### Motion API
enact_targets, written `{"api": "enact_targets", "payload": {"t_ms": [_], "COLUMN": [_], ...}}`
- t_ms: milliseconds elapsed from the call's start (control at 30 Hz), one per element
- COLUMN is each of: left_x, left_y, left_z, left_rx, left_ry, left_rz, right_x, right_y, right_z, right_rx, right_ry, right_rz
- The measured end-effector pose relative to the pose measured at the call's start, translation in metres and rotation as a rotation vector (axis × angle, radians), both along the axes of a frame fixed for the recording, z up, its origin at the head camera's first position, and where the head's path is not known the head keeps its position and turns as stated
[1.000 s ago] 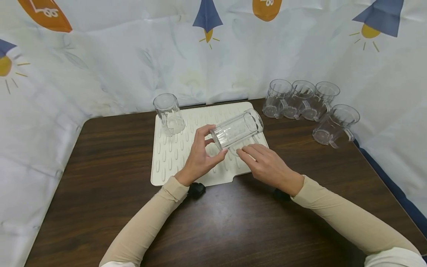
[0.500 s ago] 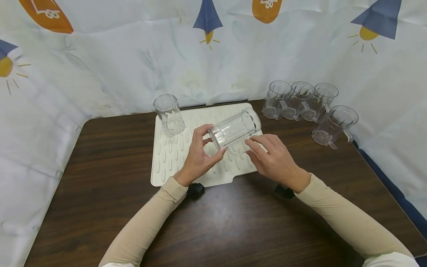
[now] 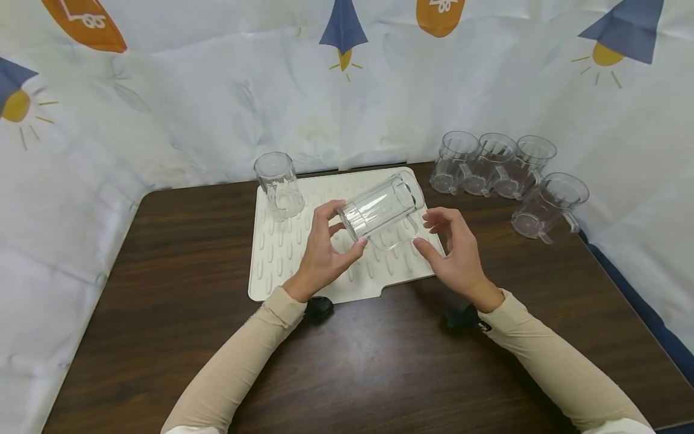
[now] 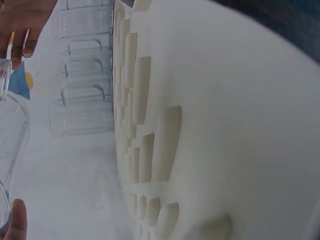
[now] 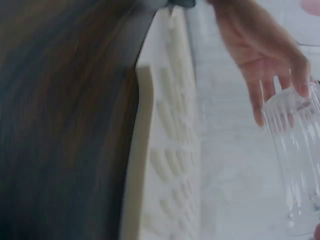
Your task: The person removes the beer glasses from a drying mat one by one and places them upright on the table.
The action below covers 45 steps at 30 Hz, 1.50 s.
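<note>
A clear mug [image 3: 379,208] is held tilted on its side above the white drying mat [image 3: 265,271]. My left hand [image 3: 325,250] grips it by its base end, thumb on the near side and fingers on the far side. The mug's rim points right and its handle hangs below, towards my right hand [image 3: 452,253]. That hand is beside the handle, thumb and fingers spread with a gap from the mug. In the right wrist view the left hand [image 5: 270,55] is seen around the mug's base [image 5: 295,150].
Another clear mug [image 3: 280,187] stands on the mat's back left corner. Several clear mugs stand on the dark wooden table [image 3: 179,271] at the back right, the nearest mug [image 3: 547,205] by the right edge. A patterned white curtain [image 3: 217,102] hangs behind.
My right hand has moved right, away from the mug's underside, and its fingers have spread. The left hand still holds the mug in nearly the same tilted position.
</note>
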<state>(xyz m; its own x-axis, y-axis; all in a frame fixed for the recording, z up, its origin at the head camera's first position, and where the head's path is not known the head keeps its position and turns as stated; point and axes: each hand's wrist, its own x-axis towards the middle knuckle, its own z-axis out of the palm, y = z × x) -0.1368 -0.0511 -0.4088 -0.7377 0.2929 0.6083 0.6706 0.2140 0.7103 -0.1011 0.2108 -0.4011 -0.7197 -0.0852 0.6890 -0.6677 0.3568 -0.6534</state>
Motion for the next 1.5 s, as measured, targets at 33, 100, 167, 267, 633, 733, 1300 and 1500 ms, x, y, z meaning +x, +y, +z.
{"api": "enact_targets", "payload": {"t_ms": [33,100,167,267,633,733,1300,1500], "left_x": [0.0,0.0,-0.001,-0.001,-0.002,-0.003,-0.004,-0.004], "left_y": [0.0,0.0,0.001,0.001,0.003,0.003,0.006,0.007], "left_z": [0.0,0.0,0.0,0.0,0.0,0.001,-0.002,-0.003], "left_rx": [0.003,0.012,0.022,0.032,0.059,0.066,0.063,0.059], "left_ry": [0.001,-0.001,-0.002,-0.003,0.014,0.019,0.009,0.0], "left_rz": [0.0,0.0,0.0,0.007,0.022,0.027,0.038,0.036], "right_x": [0.0,0.001,0.001,0.001,0.005,0.007,0.007,0.005], "right_y": [-0.001,-0.004,-0.006,-0.011,-0.031,-0.035,-0.048,-0.05], "right_z": [-0.001,-0.003,-0.004,-0.006,-0.005,-0.001,0.002,0.003], "right_rx": [-0.054,-0.164,-0.257,-0.409,-0.856,-0.9,-1.088,-1.119], "right_ry": [-0.041,-0.12,-0.185,-0.276,-0.568,-0.656,-0.791,-0.821], "right_rz": [0.038,0.109,0.16,0.222,0.426,0.422,0.468,0.477]}}
